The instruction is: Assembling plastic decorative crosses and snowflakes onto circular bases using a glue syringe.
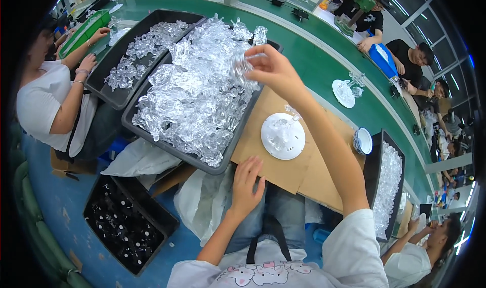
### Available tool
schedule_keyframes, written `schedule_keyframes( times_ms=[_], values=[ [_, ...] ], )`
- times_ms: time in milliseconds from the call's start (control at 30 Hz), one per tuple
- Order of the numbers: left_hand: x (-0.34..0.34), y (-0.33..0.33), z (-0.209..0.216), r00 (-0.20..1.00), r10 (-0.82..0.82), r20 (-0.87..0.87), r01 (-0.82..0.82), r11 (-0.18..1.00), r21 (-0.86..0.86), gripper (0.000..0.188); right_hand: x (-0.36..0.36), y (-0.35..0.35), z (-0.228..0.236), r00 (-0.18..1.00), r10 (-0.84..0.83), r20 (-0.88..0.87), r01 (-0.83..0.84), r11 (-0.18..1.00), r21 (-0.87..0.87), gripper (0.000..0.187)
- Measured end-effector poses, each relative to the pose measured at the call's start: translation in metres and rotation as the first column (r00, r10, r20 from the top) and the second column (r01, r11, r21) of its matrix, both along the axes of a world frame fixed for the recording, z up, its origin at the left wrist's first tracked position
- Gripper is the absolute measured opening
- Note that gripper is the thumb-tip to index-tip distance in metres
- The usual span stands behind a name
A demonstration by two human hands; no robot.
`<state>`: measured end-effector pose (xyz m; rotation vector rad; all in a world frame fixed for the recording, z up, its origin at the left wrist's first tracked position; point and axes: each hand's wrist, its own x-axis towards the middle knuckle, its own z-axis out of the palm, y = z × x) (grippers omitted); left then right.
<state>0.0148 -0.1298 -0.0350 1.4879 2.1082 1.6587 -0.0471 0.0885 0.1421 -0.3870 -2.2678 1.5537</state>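
My right hand (273,71) reaches over the far right side of a large black bin (229,155). Its fingers are closed on a clear plastic piece (241,67), whose exact kind I cannot make out. Heaped in that bin are many similar clear plastic parts (190,93). My left hand (247,181) lies with fingers apart at the near edge of a cardboard sheet (260,159), holding nothing. On the cardboard, between my arms, sits a round white plate (293,148) with a few clear parts on and beside it.
A small patterned bowl (362,140) stands near a second black bin (389,186) of clear pieces at the right. Another bin (119,98) adjoins at the left, beside a co-worker (55,95). A crate of black parts (124,227) is on the floor. Another white plate (344,94) lies on the green bench.
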Motion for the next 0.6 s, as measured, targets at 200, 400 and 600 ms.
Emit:
schedule_keyframes(
  times_ms=[200,400,600],
  values=[
    [-0.016,-0.003,0.063,0.291,-0.411,0.864,0.085,0.91,0.405,0.035,0.102,-0.049,0.008,0.99,0.136,-0.046,-0.124,0.972,0.199,0.031],
    [-0.014,0.025,0.078,0.029,-0.533,0.846,0.167,0.837,0.521,0.027,0.155,-0.056,-0.026,0.999,-0.002,-0.052,0.041,0.65,0.759,0.045],
    [0.001,0.031,0.068,0.11,-0.516,0.849,0.143,0.854,0.501,0.028,0.168,-0.091,-0.043,0.741,-0.572,-0.352,0.546,0.818,-0.179,0.044]
  ],
)
